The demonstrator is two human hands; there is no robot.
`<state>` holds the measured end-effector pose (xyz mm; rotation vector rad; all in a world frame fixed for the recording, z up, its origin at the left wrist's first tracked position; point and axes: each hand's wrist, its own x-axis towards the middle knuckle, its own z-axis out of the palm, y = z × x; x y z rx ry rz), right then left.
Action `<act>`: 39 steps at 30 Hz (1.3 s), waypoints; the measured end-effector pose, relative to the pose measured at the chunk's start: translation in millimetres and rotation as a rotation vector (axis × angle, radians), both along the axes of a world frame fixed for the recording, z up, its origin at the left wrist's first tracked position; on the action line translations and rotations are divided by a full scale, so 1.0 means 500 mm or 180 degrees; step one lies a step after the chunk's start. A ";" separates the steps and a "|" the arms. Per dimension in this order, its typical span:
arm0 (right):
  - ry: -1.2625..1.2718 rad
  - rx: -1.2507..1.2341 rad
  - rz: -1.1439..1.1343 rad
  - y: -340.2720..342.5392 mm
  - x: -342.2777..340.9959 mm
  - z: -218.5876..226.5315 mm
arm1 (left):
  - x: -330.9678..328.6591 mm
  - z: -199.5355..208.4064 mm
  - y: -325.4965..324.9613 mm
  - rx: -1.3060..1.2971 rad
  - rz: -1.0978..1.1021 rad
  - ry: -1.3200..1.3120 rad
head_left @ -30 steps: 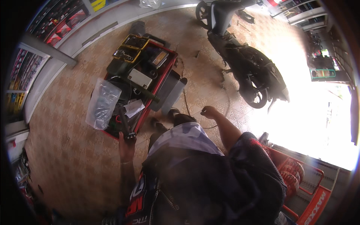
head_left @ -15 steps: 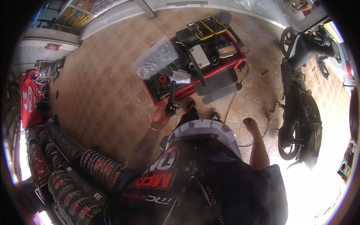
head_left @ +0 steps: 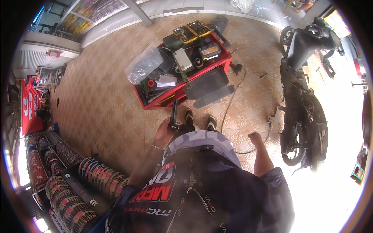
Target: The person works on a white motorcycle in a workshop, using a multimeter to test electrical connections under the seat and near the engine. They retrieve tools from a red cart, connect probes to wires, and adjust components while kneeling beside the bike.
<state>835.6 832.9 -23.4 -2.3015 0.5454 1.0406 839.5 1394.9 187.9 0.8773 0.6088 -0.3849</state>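
Observation:
My left hand (head_left: 162,134) is closed around a black tool (head_left: 175,113) with a long straight shaft standing up and a knobby dark end at the fingers. Its exact kind is not clear. Beyond that hand stands a red tool cart (head_left: 157,103), apart from the tool. On the cart lie a clear plastic bag (head_left: 144,64), a white paper (head_left: 166,81), a pale rectangular box (head_left: 183,59) and two yellow-edged tool cases (head_left: 185,34). To the right, my right hand (head_left: 255,139) hangs over the floor in a fist, with nothing visible in it.
Dark flaps (head_left: 213,95) jut from the cart's near side. A partly stripped motorcycle (head_left: 301,105) stands on the right, and a cable (head_left: 227,112) crosses the tiled floor (head_left: 97,97). Tyre racks (head_left: 99,174) fill the lower left. A glass-fronted cabinet (head_left: 85,15) stands at the far left.
The cart and motorcycle have shifted left in the view. My left hand and the black tool sit lower in the picture, and my shoes show more fully. My right hand stays a fist.

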 end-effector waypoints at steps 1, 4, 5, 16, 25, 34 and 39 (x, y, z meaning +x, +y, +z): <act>-0.0323 0.0223 0.0013 0.028 0.017 0.019 | -0.003 -0.003 -0.004 -0.0079 -0.0022 -0.0019; -0.0470 0.0629 0.0241 0.151 0.107 0.092 | -0.004 -0.011 -0.013 -0.0152 -0.0033 0.0045; -0.0743 0.1047 0.0011 0.207 0.129 0.121 | -0.001 -0.011 -0.018 -0.0185 -0.0060 0.0011; 0.0522 0.3486 -0.0606 0.669 0.295 0.352 | 0.066 0.101 -0.090 -0.0262 -0.0605 -0.0315; 0.0590 0.4150 -0.0619 0.786 0.343 0.464 | 0.082 0.091 0.019 -0.0185 -0.0684 -0.0645; 0.0710 0.4316 -0.0843 0.928 0.382 0.492 | 0.126 0.108 0.144 -0.0098 -0.0543 -0.0988; 0.0539 0.4072 -0.0964 0.998 0.381 0.456 | 0.137 0.095 0.211 -0.0278 -0.0670 -0.1008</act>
